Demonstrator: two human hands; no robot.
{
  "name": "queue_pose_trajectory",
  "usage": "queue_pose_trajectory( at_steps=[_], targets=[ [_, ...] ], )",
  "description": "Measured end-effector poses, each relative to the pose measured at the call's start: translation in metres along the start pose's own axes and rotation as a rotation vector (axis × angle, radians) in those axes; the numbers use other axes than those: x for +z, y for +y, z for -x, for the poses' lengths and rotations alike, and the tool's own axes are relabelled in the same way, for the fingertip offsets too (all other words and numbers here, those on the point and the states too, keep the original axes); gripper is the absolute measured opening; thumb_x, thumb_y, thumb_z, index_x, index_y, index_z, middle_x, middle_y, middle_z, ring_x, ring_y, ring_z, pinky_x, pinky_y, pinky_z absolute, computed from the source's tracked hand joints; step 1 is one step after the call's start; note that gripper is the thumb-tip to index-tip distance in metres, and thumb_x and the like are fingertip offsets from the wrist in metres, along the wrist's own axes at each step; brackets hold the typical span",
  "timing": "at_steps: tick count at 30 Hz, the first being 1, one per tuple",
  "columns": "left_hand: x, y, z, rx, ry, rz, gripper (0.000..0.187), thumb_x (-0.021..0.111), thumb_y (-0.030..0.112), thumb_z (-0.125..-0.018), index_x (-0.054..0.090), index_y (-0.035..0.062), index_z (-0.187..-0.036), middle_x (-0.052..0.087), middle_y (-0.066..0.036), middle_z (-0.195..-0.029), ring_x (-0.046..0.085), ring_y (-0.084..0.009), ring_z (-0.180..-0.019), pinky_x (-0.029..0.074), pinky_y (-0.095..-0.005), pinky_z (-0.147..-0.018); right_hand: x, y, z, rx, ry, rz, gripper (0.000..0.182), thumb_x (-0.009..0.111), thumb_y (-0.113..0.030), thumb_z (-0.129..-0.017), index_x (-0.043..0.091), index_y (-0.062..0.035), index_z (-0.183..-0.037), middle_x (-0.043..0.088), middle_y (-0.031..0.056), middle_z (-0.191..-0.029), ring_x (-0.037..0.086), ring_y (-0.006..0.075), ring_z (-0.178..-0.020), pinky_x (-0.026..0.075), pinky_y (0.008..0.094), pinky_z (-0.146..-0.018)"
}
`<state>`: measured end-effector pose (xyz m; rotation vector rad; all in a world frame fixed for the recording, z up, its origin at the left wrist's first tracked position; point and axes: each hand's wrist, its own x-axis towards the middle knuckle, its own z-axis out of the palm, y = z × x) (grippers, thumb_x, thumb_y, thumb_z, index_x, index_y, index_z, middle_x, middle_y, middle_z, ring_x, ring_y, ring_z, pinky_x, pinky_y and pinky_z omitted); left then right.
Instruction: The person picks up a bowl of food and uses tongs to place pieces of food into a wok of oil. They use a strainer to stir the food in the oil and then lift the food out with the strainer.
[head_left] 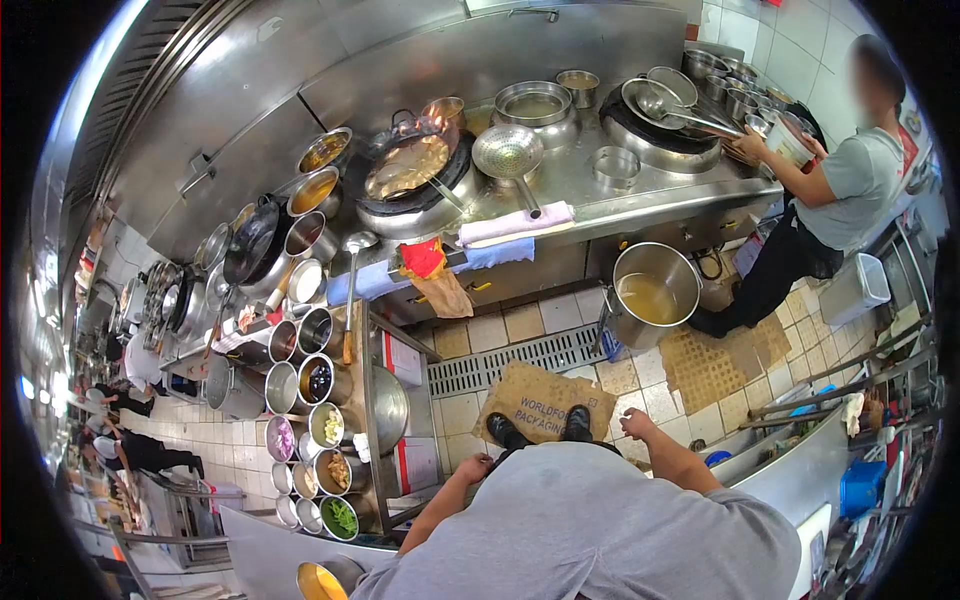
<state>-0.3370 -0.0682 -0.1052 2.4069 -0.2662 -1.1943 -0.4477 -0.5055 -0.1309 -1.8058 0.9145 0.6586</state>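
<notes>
My left hand hangs low beside the steel rack of ingredient pots, its fingers curled; whether it holds anything is too small to tell. On the other side of my body, my right hand is raised a little over the tiled floor, fingers curled, with nothing visible in it. A flattened cardboard sheet lies under my shoes between the hands. Ahead on the range, a wok holds food in liquid, with flames at its back edge. A perforated strainer rests to its right.
A large steel pot of liquid stands on the floor ahead right. A co-worker stands at the range's right end, holding a container. Ingredient pots line the rack at left. A floor drain runs before the range. Other people work far left.
</notes>
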Motion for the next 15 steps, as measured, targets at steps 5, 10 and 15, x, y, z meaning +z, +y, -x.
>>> queue_pose_trajectory(
  at_steps=[5, 10, 15],
  targets=[
    [0.0020, -0.0035, -0.0049, -0.012, -0.007, 0.008, 0.037, 0.050, 0.039, -0.079, 0.059, 0.0140, -0.104, 0.060, -0.015, -0.098, 0.057, -0.0296, -0.093, 0.043, -0.0368, -0.084, -0.0013, -0.0009, -0.0002, 0.008, 0.003, -0.036, 0.039, 0.052, -0.023, -0.080, 0.044, -0.0063, -0.115, 0.062, 0.0112, -0.077, 0.058, 0.0176, -0.057, 0.043, 0.0297, -0.042],
    [0.0031, -0.0065, -0.0070, -0.002, 0.013, -0.059, 0.037, 0.049, 0.041, -0.079, 0.060, 0.0150, -0.104, 0.061, -0.015, -0.097, 0.057, -0.0304, -0.092, 0.043, -0.0378, -0.084, -0.0022, 0.0020, -0.0035, -0.005, -0.012, -0.008, 0.040, 0.052, -0.022, -0.081, 0.043, -0.0052, -0.116, 0.062, 0.0134, -0.078, 0.059, 0.0190, -0.058, 0.043, 0.0303, -0.042],
    [-0.0010, -0.0036, -0.0015, -0.011, -0.005, -0.042, 0.038, 0.049, 0.042, -0.079, 0.059, 0.0155, -0.105, 0.060, -0.015, -0.098, 0.057, -0.0311, -0.093, 0.043, -0.0383, -0.084, -0.0021, 0.0001, -0.0028, -0.004, -0.023, 0.000, 0.042, 0.052, -0.022, -0.081, 0.041, -0.0052, -0.118, 0.062, 0.0149, -0.081, 0.060, 0.0208, -0.061, 0.044, 0.0307, -0.042]
  ],
)
